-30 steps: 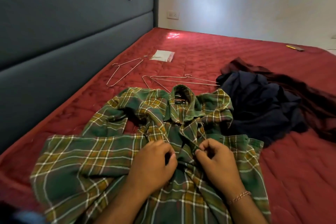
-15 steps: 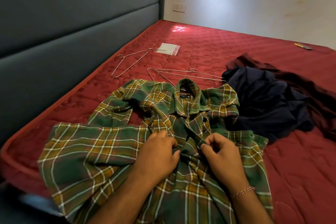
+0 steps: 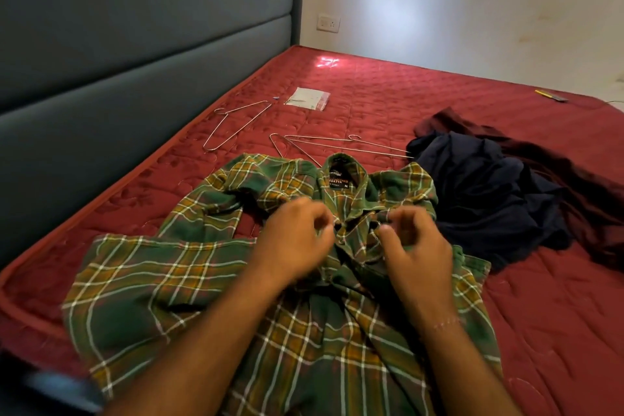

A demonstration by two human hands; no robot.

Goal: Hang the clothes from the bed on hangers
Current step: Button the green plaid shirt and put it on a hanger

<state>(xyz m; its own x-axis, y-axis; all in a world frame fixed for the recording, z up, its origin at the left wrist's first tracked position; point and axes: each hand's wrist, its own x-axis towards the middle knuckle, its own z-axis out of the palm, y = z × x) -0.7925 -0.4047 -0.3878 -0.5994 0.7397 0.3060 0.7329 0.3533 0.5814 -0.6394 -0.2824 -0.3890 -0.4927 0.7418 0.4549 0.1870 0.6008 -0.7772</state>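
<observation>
A green and yellow plaid shirt (image 3: 162, 280) lies spread front-up on the red mattress (image 3: 422, 91), its collar and label pointing away from me. My left hand (image 3: 293, 243) and my right hand (image 3: 415, 250) sit close together just below the collar. Both are blurred, with fingers curled and pinching the two edges of the shirt's front opening. One wire hanger (image 3: 236, 125) lies beyond the shirt to the left. Two more wire hangers (image 3: 341, 143) lie crossed right behind the collar.
A crumpled navy garment (image 3: 489, 199) and a maroon one (image 3: 557, 159) lie to the right of the shirt. A small plastic packet (image 3: 307, 99) sits farther back. A padded grey headboard (image 3: 135, 61) runs along the left, a white wall behind.
Both hands have moved up the shirt's front, from mid-chest to just under the collar. The view has tilted up slightly.
</observation>
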